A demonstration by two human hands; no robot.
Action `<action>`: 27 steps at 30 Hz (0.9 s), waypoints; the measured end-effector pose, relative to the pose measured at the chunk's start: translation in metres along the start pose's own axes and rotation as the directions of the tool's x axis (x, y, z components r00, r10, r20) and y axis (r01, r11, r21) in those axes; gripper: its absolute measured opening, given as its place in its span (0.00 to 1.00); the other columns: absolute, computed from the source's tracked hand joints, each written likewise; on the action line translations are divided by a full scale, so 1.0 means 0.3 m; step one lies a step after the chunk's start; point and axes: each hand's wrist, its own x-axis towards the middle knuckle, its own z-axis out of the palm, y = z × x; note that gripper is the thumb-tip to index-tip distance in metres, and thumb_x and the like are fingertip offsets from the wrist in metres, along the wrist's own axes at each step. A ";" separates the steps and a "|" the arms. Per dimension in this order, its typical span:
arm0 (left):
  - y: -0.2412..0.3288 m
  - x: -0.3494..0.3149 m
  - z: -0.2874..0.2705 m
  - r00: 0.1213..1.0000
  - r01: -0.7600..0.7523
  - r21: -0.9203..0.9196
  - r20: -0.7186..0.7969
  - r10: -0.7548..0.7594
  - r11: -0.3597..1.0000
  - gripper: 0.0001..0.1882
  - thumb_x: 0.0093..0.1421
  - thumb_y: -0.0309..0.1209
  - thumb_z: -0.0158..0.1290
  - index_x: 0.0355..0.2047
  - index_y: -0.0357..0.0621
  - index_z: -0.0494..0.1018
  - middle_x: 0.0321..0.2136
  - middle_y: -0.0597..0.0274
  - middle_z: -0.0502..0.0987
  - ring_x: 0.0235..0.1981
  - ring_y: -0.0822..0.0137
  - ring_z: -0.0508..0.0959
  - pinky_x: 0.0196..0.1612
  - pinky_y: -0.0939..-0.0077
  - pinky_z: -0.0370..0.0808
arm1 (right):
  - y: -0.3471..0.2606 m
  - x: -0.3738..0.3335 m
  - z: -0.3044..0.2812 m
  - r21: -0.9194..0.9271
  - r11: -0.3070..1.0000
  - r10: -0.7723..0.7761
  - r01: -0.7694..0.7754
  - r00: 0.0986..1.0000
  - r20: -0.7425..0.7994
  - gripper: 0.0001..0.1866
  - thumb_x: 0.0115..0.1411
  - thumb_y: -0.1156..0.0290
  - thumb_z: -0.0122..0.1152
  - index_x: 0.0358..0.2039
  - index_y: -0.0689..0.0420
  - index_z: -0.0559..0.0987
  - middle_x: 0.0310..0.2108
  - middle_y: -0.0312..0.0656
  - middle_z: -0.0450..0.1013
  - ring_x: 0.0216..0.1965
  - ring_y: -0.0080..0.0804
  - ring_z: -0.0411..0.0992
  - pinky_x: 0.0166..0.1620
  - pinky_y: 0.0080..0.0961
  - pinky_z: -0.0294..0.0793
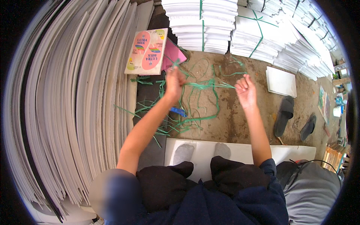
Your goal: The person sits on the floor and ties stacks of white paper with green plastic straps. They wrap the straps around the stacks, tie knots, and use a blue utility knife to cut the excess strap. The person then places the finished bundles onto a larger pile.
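Observation:
Green plastic twine [204, 86] stretches between my two raised hands above the floor. My left hand [173, 83] is closed round one end of it, slightly blurred, near a pink sheet stack. At the other end my right hand [245, 92] pinches the twine, fingers curled and palm partly showing. Loose green strands [161, 123] lie tangled below and to the left, some looping across the ground. Among them rests a small blue tool [178, 111]; its exact kind is hard to make out.
Tall stacks of white sheets [202, 28] tied with green twine stand at the back; grey board stacks [75, 93] line the left. A printed carton board [146, 52] lies on pink sheets [174, 56]. Dark slippers [284, 117] and a white stack [281, 81] are at right; another person's grey-clad leg [309, 191] is close.

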 end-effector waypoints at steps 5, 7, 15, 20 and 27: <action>0.277 -0.089 -0.195 0.852 0.175 0.980 -0.102 0.513 -0.097 0.10 0.58 0.32 0.44 0.37 0.40 0.61 0.19 0.49 0.70 0.19 0.53 0.72 0.22 0.62 0.65 | -0.242 0.059 -0.444 -0.793 0.598 -0.584 0.115 0.741 -0.332 0.05 0.58 0.67 0.46 0.33 0.51 0.70 0.15 0.27 0.55 0.15 0.15 0.54 0.18 0.13 0.56; 0.346 -0.149 -0.268 0.879 0.250 0.950 -0.143 0.456 -0.185 0.13 0.56 0.33 0.47 0.39 0.41 0.62 0.22 0.48 0.71 0.23 0.51 0.72 0.25 0.63 0.67 | -0.294 0.061 -0.618 -0.901 0.407 -0.730 -0.146 0.540 -0.418 0.07 0.58 0.66 0.46 0.32 0.52 0.72 0.17 0.31 0.61 0.18 0.19 0.59 0.23 0.18 0.63; 0.072 -0.180 -0.235 0.841 0.139 0.813 0.204 0.500 -0.566 0.43 0.43 0.37 0.58 0.55 0.35 0.49 0.52 0.45 0.53 0.54 0.49 0.54 0.53 0.49 0.49 | 0.005 0.071 -0.716 -0.616 -0.474 -0.375 -0.629 0.777 -0.505 0.30 0.58 0.52 0.44 0.49 0.69 0.63 0.49 0.54 0.61 0.49 0.48 0.60 0.51 0.39 0.58; -0.160 -0.150 -0.072 0.874 -0.460 0.740 0.475 -0.102 -0.491 0.31 0.44 0.35 0.56 0.49 0.40 0.59 0.47 0.53 0.61 0.49 0.54 0.61 0.49 0.60 0.58 | 0.108 0.012 -0.418 -0.810 -0.560 -0.252 -0.175 0.967 -0.035 0.31 0.56 0.58 0.50 0.53 0.66 0.57 0.56 0.53 0.50 0.56 0.52 0.47 0.56 0.43 0.51; -0.291 -0.042 -0.103 0.952 -0.305 0.624 0.199 -0.231 -0.719 0.21 0.47 0.37 0.54 0.40 0.42 0.63 0.41 0.59 0.64 0.45 0.61 0.62 0.43 0.69 0.63 | 0.209 0.073 -0.204 -0.814 -0.515 -0.079 0.268 0.931 0.357 0.27 0.50 0.73 0.54 0.51 0.65 0.61 0.53 0.52 0.53 0.53 0.51 0.51 0.54 0.42 0.55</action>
